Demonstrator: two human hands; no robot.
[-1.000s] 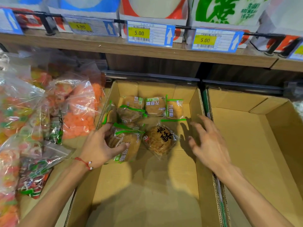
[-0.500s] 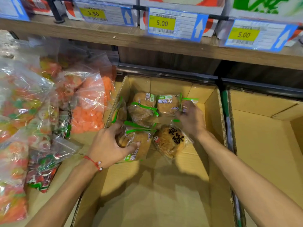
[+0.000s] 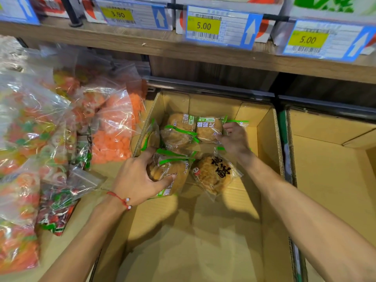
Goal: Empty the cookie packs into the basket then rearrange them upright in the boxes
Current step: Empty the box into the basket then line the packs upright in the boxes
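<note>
Several clear cookie packs with green trim lie at the far end of an open cardboard box (image 3: 266, 159). My left hand (image 3: 138, 178) grips the nearest green-trimmed pack (image 3: 173, 171) at the box's left side. My right hand (image 3: 234, 139) reaches to the back right and pinches the green-edged pack (image 3: 238, 124) there. A round cookie pack with black characters (image 3: 215, 174) lies flat between my arms. Two more packs (image 3: 207, 127) lean against the back wall.
A second cardboard box (image 3: 329, 159) stands to the right. Clear bags of orange and mixed candy (image 3: 109, 131) pile up on the left. A wooden shelf edge with price tags (image 3: 215, 27) overhangs the boxes.
My right hand moved from the box's right wall to the back right corner and took hold of a pack there. The left hand kept its grip. The view came closer.
</note>
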